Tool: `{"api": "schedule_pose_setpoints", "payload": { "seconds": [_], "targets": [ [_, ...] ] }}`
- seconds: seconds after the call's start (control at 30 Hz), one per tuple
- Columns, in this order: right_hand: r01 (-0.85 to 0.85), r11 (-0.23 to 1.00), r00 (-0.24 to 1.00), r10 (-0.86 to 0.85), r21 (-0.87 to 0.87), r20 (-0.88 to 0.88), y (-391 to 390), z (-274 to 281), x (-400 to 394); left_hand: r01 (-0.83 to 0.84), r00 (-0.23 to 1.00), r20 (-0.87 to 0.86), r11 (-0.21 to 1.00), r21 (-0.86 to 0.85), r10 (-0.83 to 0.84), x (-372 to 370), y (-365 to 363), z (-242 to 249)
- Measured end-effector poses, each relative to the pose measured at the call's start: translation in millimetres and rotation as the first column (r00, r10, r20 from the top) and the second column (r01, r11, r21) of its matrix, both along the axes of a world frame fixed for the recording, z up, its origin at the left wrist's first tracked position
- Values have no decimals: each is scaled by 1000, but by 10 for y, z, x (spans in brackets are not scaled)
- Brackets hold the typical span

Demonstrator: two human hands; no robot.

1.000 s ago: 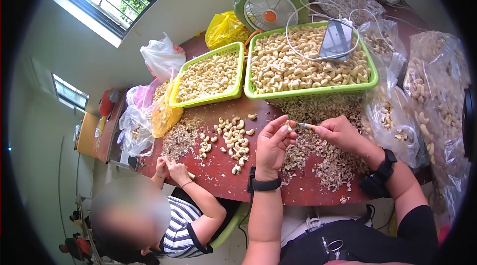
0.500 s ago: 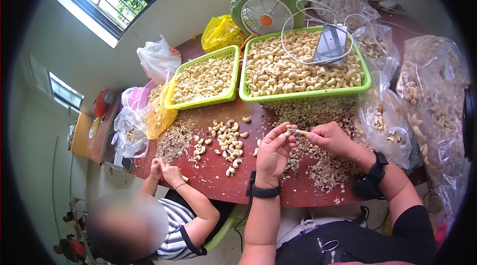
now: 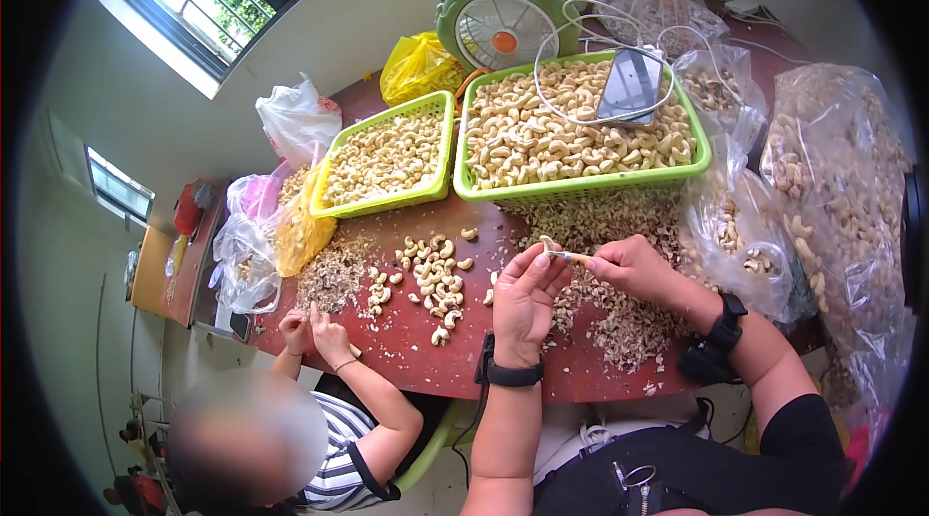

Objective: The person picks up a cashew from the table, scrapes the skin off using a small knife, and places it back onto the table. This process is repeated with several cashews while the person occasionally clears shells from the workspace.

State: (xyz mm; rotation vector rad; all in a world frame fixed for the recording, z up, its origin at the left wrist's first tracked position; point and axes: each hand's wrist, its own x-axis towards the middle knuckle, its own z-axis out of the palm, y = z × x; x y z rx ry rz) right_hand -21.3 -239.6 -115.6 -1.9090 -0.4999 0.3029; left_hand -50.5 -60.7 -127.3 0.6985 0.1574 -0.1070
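Observation:
My left hand (image 3: 527, 301), palm up with curled fingers, pinches a cashew nut (image 3: 548, 244) at its fingertips. A small knife with a wooden handle (image 3: 578, 258) is in my right hand (image 3: 634, 266), its blade against the nut. Beneath both hands lie heaps of peeled skin flakes (image 3: 634, 327) on the red table (image 3: 464, 361). Left of my left hand, loose pale cashews (image 3: 438, 282) are spread in small groups.
Behind stand a large green basket (image 3: 581, 185) and a smaller yellow-green basket (image 3: 387, 198), both full of cashews. A phone (image 3: 631, 87) with a white cable rests on the large one. Bags of nuts (image 3: 837, 167) line the right. A co-worker's hands (image 3: 324, 332) are at left.
The view has shifted slightly, so things sit a little further left. My hands stay together at the nut, with the knife blade still on it.

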Motion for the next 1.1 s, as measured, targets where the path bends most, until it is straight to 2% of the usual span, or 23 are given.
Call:
{"api": "schedule_pose_setpoints", "payload": {
  "seconds": [0.47,0.77,0.83,1.1],
  "targets": [
    [-4,1000,1000,4,12,-25,36,-57,8,-48,998,26,997,-58,49,-22,-88,20],
    [-20,1000,1000,20,-10,-18,37,-70,6,-46,998,44,999,-2,46,-39,-121,82],
    [-18,1000,1000,18,-15,1,46,-67,-3,-153,987,57,988,21,151,-59,-169,71],
    [1,1000,1000,0,22,-21,82,-79,4,-234,972,59,969,84,230,-80,-229,97]
  ]
}}
